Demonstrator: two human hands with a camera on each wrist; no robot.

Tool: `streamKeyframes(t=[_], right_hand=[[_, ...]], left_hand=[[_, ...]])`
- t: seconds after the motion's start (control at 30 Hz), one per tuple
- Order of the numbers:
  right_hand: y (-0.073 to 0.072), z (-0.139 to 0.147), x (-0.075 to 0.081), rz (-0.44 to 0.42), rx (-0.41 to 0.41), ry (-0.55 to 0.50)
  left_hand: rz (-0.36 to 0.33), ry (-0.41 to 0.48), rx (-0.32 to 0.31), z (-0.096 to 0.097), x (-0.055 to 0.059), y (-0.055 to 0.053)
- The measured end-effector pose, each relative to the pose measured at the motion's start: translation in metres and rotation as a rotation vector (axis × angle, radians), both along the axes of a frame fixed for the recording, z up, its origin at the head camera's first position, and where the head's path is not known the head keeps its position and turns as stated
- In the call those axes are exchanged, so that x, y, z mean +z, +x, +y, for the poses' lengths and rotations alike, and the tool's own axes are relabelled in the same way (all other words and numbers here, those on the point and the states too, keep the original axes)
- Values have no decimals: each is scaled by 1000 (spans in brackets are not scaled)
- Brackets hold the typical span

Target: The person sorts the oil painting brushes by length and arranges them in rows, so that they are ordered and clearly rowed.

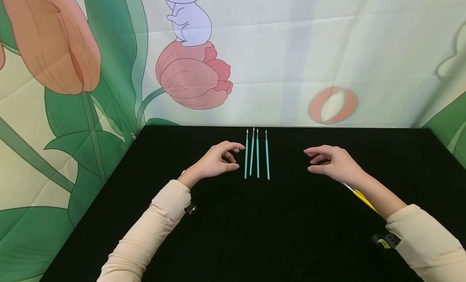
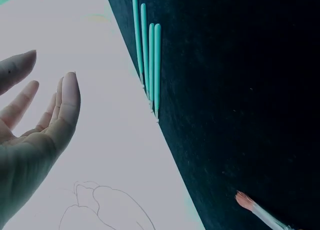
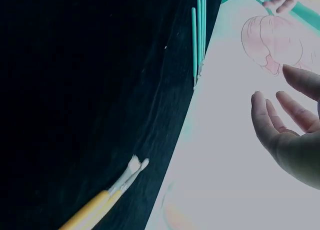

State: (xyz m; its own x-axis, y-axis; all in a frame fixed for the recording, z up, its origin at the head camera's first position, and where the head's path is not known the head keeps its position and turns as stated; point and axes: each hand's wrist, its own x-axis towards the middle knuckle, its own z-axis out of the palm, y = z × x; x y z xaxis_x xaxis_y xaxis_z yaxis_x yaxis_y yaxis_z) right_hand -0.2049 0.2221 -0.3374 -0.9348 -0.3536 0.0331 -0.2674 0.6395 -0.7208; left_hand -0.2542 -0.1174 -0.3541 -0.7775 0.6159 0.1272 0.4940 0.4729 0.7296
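Observation:
Several slim teal-handled paintbrushes [image 1: 267, 158] lie side by side on the black table, tips towards the backdrop. My left hand [image 1: 219, 160] hovers just left of them, fingers loosely bent and holding nothing. To their right, at some distance, my right hand [image 1: 336, 164] is also raised with relaxed fingers and nothing in its grasp. Two yellow-handled paintbrushes [image 3: 97, 207] with pale bristles lie beneath the right forearm, which partly hides them in the head view. A reddish-bristled paintbrush [image 2: 246, 201] shows at the lower right of the left wrist view; most of its handle is out of frame.
The black table [image 1: 276, 233] ends at a hanging cloth backdrop [image 1: 269, 71] printed with tulips and a white rabbit. Dark bands with small devices [image 1: 387, 240] sit around both sleeved wrists.

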Motion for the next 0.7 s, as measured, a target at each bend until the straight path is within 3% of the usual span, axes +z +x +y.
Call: streamKeyframes(t=[0.47, 0.7], right_hand=[[14, 33, -1, -65, 19, 33], [19, 48, -7, -125, 7, 28]], left_hand=[[31, 2, -49, -14, 6, 17], [28, -35, -36, -29, 7, 23]])
